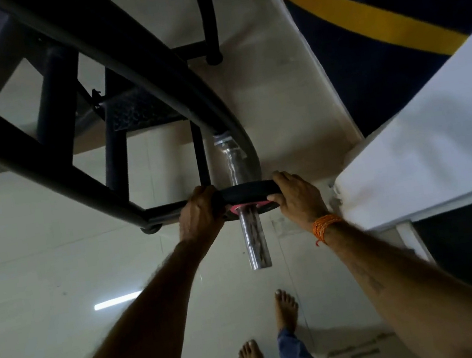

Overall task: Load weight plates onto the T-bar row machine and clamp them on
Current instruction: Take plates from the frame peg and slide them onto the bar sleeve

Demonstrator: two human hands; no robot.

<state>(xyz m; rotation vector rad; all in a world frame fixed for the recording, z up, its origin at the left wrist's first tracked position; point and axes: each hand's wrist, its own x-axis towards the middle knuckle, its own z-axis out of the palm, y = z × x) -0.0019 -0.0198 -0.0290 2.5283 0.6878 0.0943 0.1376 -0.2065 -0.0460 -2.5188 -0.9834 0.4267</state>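
Observation:
A black weight plate (244, 193) with a pink ring around its hole sits partway along the chrome loading sleeve (257, 242) of the black T-bar row machine (40, 160). My left hand (200, 212) grips the plate's left edge. My right hand (297, 195), with an orange thread band on the wrist, grips its right edge. The sleeve's free end sticks out toward me below the plate, and more bare chrome (234, 165) shows beyond it up to the collar. No clamp is in view.
The machine's black frame tubes (129, 59) cross the upper left. A white ledge (428, 154) and a dark wall with a yellow stripe (366, 15) stand close on the right. My bare feet (284, 307) are on the glossy tiled floor (42, 271) below the sleeve.

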